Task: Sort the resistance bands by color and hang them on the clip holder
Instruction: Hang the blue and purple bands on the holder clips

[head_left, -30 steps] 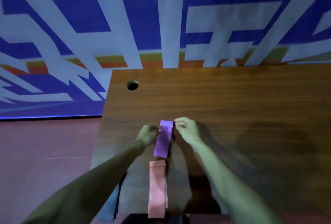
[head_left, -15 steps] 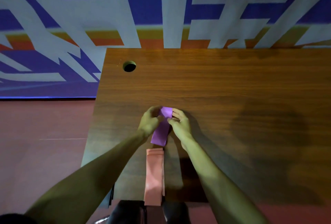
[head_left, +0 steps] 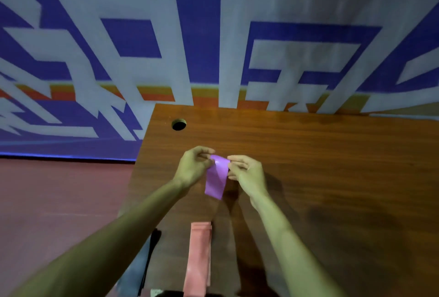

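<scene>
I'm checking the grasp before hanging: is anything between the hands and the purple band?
Nothing visible. The left hand and right hand both pinch the upper end of the purple band directly. The pink band lies apart, nearer the person. No clip holder is in view, so that path cannot be judged.

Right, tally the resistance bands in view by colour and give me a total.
Purple band: 1, pinched by left hand and right hand.
Pink band: 1 strip showing on the table.
Black strip: 1, at the table's left edge, dim.
Blue-grey strip: 1, beside it, dim.
Total: 4, the last two unsure.
</scene>
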Tool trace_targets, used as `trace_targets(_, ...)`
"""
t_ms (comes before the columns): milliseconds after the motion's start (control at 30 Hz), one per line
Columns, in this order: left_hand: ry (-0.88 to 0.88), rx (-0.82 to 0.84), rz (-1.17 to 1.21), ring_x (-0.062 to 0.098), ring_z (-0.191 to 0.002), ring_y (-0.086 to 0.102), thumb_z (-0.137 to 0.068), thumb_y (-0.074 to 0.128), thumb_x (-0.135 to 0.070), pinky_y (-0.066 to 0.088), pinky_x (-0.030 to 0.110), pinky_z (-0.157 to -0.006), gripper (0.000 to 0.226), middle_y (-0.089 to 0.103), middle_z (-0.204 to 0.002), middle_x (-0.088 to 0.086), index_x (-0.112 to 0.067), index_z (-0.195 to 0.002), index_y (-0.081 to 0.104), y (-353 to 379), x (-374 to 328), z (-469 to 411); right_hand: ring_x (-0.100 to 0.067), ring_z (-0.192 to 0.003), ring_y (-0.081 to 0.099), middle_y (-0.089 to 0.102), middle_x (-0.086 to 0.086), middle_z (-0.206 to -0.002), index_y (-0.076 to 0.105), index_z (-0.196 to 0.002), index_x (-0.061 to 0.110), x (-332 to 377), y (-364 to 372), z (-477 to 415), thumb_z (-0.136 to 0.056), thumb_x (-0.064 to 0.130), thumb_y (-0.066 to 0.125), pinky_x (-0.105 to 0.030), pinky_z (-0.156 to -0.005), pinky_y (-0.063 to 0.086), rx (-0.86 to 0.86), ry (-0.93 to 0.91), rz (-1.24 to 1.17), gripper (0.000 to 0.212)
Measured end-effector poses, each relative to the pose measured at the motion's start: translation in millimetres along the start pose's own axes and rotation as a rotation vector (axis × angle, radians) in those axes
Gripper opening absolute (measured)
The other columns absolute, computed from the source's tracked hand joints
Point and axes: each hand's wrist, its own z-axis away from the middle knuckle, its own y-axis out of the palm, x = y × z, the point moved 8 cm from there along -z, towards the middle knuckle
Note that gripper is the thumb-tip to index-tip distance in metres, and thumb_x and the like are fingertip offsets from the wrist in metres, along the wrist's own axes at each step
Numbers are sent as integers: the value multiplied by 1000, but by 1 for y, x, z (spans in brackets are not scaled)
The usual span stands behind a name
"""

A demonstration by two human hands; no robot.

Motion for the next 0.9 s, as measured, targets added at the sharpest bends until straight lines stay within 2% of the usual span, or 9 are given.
trace_targets(133, 175, 23, -65, 1, -68, 56, -85, 61, 6, 47, 17, -69, 21, 62, -77, -5, -11, -95, 66, -5, -67, 8, -2, -55, 60, 63, -1, -67, 69, -86, 18, 55, -15, 14, -85, -6, 61, -19, -59, 50, 40, -187, 83, 25)
trace_targets(267, 355, 121, -198, 7, -76, 58, -88, 60, 4, 46, 11, -68, 19, 63, -83, -9, -10, -99, 67, -6, -141, 22, -1, -71, 61, 68, 4, -84, 71, -84, 30, 123, -37, 32, -79, 5, 73, -13, -68, 47, 71, -431, 285, 25)
trace_targets(333, 436, 186, -276, 8, -82, 60, -89, 59, 3, 49, 15, -75, 20, 65, -90, -3, -10, -103, 66, -5, -179, 31, -2, -82, 62, 67, 6, -92, 72, -87, 30, 157, -49, 38, -82, 10, 73, -10, -74, 46, 85, -516, 370, 20)
trace_targets(433, 572, 265, -401, 16, -88, 61, -89, 60, -2, 52, 31, -83, 26, 65, -93, 3, -21, -104, 65, -1, -235, 43, -4, -91, 63, 68, 9, -95, 70, -93, 26, 206, -68, 40, -89, 12, 65, -13, -79, 46, 57, -602, 356, 16)
trace_targets(533, 670, 317, -470, 16, -88, 62, -90, 58, -2, 52, 26, -80, 28, 65, -92, 3, -20, -111, 64, 4, -291, 60, -3, -95, 64, 67, 11, -103, 62, -113, 24, 247, -69, 44, -95, 14, 56, -15, -76, 50, 168, -605, 312, 21)
trace_targets(633, 702, 363, -421, 13, -87, 62, -91, 57, 0, 52, 21, -79, 30, 65, -92, 4, -16, -116, 61, 3, -339, 76, -4, -83, 65, 69, 11, -99, 61, -115, 26, 282, -70, 52, -97, 15, 52, -18, -67, 50, 317, -596, 250, 23)
trace_targets(700, 697, 383, -357, 13, -85, 62, -90, 57, 2, 52, 22, -78, 31, 65, -89, 2, -17, -114, 61, 0, -365, 81, -9, -75, 61, 69, 4, -89, 66, -112, 17, 306, -78, 58, -96, 13, 53, -20, -65, 46, 364, -630, 201, 21)
trace_targets(800, 672, 396, -212, 12, -79, 59, -87, 56, 11, 48, 21, -74, 33, 64, -80, 2, -16, -106, 61, -7, -398, 83, -17, -71, 54, 64, -7, -79, 69, -97, 4, 343, -96, 66, -92, 9, 59, -24, -63, 42, 396, -713, 161, 13)
trace_targets(900, 658, 405, -60, 15, -75, 58, -87, 56, 12, 46, 26, -76, 31, 64, -79, 4, -12, -106, 61, -10, -422, 82, -23, -70, 47, 60, -7, -75, 68, -84, 8, 376, -112, 72, -83, 14, 70, -27, -64, 42, 425, -734, -15, 6)
